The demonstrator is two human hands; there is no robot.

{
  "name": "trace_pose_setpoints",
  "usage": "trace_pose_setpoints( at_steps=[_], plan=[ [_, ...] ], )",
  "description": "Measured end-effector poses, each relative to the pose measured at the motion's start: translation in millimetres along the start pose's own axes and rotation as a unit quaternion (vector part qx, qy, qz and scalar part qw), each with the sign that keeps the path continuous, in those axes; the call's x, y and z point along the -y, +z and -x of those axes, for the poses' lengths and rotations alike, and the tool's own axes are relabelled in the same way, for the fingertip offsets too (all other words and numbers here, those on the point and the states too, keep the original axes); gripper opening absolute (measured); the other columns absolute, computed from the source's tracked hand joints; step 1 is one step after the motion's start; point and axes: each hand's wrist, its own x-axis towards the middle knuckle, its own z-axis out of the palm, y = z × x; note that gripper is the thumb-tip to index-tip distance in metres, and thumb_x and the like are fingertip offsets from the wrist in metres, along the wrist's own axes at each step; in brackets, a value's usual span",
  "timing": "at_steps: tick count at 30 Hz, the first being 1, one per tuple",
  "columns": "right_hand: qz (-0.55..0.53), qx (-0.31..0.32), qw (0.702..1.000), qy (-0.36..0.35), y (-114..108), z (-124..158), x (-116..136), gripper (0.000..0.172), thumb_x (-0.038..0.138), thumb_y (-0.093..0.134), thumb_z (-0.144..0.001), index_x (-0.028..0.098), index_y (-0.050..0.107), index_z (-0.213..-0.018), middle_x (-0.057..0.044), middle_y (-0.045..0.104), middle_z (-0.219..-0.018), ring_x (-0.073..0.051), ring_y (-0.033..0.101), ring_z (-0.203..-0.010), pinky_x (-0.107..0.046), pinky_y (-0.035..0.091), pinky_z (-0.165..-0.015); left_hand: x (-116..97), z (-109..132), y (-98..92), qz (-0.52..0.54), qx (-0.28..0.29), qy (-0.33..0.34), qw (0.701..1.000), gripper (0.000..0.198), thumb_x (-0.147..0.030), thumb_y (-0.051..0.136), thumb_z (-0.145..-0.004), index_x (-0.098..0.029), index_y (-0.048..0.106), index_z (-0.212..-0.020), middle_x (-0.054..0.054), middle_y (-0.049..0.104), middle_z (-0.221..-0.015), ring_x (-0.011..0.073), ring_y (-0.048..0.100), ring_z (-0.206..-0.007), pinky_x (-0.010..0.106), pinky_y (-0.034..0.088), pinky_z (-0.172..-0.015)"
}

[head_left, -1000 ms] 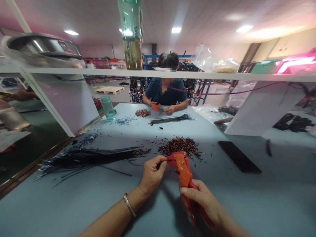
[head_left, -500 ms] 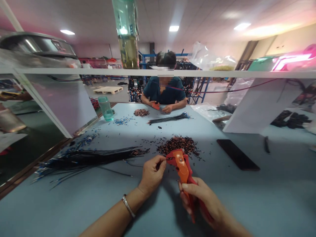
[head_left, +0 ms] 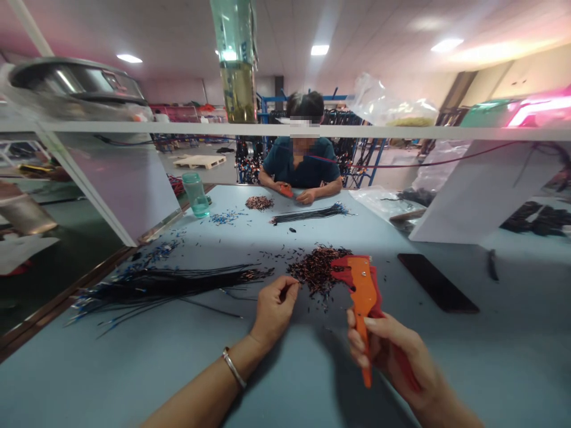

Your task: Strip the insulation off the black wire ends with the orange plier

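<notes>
Currently, head view only. Red-and-orange wire stripper is held in the right hand, with fingers and thumb closed round the handles. Tool is tilted, head up and nose facing left, in front of the right side of the pile of clippings; contact with the pile not resolvable. A clear gap is left between tool nose and left hand.

Left hand is curled, thumb and index fingertip pinched together; whether anything thin is held between them can't be made out. It is placed just near-left of the clippings, with a silver bracelet worn on that wrist.

Left of that hand, a bundle of black wires is laid across the counter, copper-toned ends to the right, blue and silver ends to the left. A few strands are splayed out on the near side. Blue bits are scattered past its far left end. On the right, a dark flat slab is laid at an angle, a small black curved piece farther right.

Far side: an orange tool is held by a co-worker. In front of that person, a second wire bundle and a small copper-coloured heap are laid out; a teal bottle is stood far left. Overhead, a tall bottle is carried on the white shelf.
</notes>
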Motion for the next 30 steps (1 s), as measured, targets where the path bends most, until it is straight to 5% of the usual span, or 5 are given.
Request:
trace_pose_setpoints(
  at_steps=[8,11,16,19,30],
  plan=[
    [0.31,-0.051,0.942,-0.121,2,-7,-3,0.027,0.04,0.064,-0.075,0.015,0.062,-0.084,-0.003,0.063,-0.073,-0.02,0.058,-0.068,-0.032,0.047,-0.064,-4,4,3.1,0.035,0.018,-0.019,0.999,0.021,-0.032,0.055,-0.08,-0.016,0.064,-0.071,-0.002,0.054,-0.06,0.012,0.045,-0.058,0.022,0.035,-0.056],
    [0.471,-0.064,0.858,-0.196,4,-5,-5,0.022,0.037,0.056,-0.081,0.016,0.061,-0.089,-0.002,0.061,-0.072,-0.019,0.056,-0.064,-0.031,0.045,-0.061,-4,4,3.2,0.058,0.033,-0.023,0.997,0.019,-0.031,0.058,-0.078,-0.015,0.064,-0.071,-0.002,0.054,-0.059,0.0115,0.045,-0.057,0.022,0.034,-0.055],
    [0.654,-0.072,0.662,-0.359,1,-9,-16,0.031,0.023,0.054,-0.078,0.015,0.059,-0.108,-0.011,0.068,-0.093,-0.026,0.062,-0.079,-0.039,0.046,-0.072,-6,6,3.2,0.125,0.086,-0.037,0.988,0.016,-0.029,0.063,-0.075,-0.014,0.063,-0.069,-0.002,0.057,-0.061,0.011,0.047,-0.058,0.021,0.037,-0.056],
    [0.704,-0.072,0.595,-0.38,-5,-15,-23,0.034,0.02,0.056,-0.077,0.014,0.058,-0.11,-0.013,0.068,-0.095,-0.028,0.062,-0.083,-0.042,0.046,-0.076,-8,7,3.0,0.165,0.117,-0.049,0.978,0.015,-0.027,0.068,-0.071,-0.014,0.061,-0.067,-0.002,0.057,-0.061,0.0106,0.047,-0.058,0.02,0.039,-0.057],
    [0.72,-0.096,0.578,-0.373,-16,-23,-26,0.036,0.022,0.056,-0.079,0.015,0.055,-0.114,-0.014,0.067,-0.101,-0.03,0.062,-0.09,-0.045,0.045,-0.081,-17,6,3.8,0.213,0.178,-0.062,0.959,0.017,-0.029,0.072,-0.068,-0.013,0.067,-0.066,0.001,0.066,-0.064,0.0128,0.055,-0.061,0.024,0.047,-0.063]
  ],
)
